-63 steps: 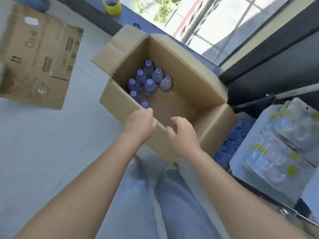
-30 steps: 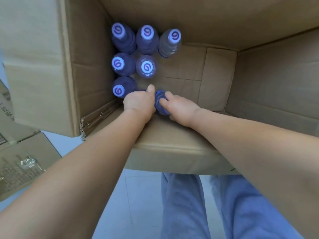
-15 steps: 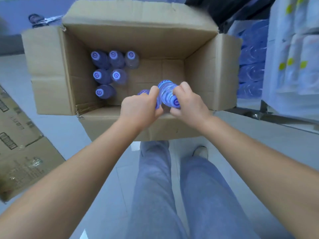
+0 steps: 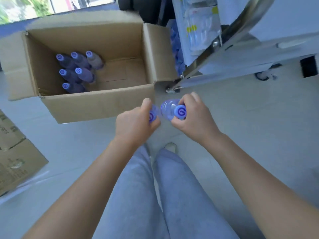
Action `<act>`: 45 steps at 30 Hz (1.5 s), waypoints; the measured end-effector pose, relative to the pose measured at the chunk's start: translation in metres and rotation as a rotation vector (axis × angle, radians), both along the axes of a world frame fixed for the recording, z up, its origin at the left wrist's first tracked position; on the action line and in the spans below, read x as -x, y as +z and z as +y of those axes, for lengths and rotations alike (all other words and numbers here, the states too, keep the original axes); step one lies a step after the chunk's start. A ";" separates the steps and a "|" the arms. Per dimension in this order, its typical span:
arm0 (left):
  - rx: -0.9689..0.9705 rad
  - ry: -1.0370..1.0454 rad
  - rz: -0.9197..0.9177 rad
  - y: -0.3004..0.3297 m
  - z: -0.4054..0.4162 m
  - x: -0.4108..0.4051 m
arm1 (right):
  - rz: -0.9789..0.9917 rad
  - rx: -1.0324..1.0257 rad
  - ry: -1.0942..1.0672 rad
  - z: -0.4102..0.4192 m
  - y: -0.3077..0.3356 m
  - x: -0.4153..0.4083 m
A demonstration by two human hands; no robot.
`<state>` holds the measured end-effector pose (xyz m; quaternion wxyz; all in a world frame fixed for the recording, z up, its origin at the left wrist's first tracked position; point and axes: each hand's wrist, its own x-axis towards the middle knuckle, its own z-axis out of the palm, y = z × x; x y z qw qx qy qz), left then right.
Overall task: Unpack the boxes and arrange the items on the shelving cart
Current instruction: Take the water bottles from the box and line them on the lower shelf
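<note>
An open cardboard box (image 4: 96, 107) stands on the floor with several purple-capped bottles (image 4: 76, 71) upright in its left part. My left hand (image 4: 136, 125) grips one bottle (image 4: 152, 115) by its neck, mostly hidden by my fingers. My right hand (image 4: 195, 119) grips a second clear bottle (image 4: 170, 109) near its purple cap. Both bottles hang over the floor just in front of the box's right corner. The shelving cart (image 4: 241, 54) stands at the upper right, its lower shelf holding clear packets (image 4: 200, 23) and purple bottles (image 4: 176, 49).
A second cardboard box (image 4: 15, 156) lies on the floor at the left edge. The cart's metal leg (image 4: 215, 44) and a caster wheel (image 4: 262, 75) are close to the open box. My legs in light blue trousers (image 4: 155, 195) are below my hands.
Both hands have lifted a bottle each out of the box and drawn them back and to the right, over the floor. The view has swung toward the cart.
</note>
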<state>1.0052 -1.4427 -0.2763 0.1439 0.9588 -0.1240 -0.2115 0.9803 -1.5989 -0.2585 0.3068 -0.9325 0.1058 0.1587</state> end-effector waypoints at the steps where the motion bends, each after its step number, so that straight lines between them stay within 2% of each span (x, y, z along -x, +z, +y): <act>1: 0.003 -0.028 0.017 0.006 -0.011 0.013 | 0.018 0.014 -0.011 -0.010 0.005 0.016; 8: 0.034 -0.300 0.050 0.026 -0.087 0.072 | 0.056 0.013 -0.298 -0.083 0.020 0.118; 14: -0.004 -0.329 0.023 0.037 -0.153 0.103 | 0.004 -0.015 -0.532 -0.140 0.022 0.189; 21: -0.052 -0.246 0.030 0.045 -0.246 0.146 | 0.005 -0.072 -0.442 -0.223 0.025 0.223; 27: -0.018 -0.168 0.116 0.036 -0.314 0.156 | 0.039 -0.056 -0.364 -0.289 0.015 0.215; 33: -0.043 -0.131 0.126 0.000 -0.375 0.120 | 0.055 -0.077 -0.385 -0.348 -0.010 0.171; 39: -0.013 0.119 0.193 -0.043 -0.451 0.072 | 0.099 -0.154 -0.313 -0.422 -0.044 0.109; 45: 0.094 0.330 0.158 -0.095 -0.502 0.036 | 0.047 -0.138 -0.226 -0.484 -0.098 0.060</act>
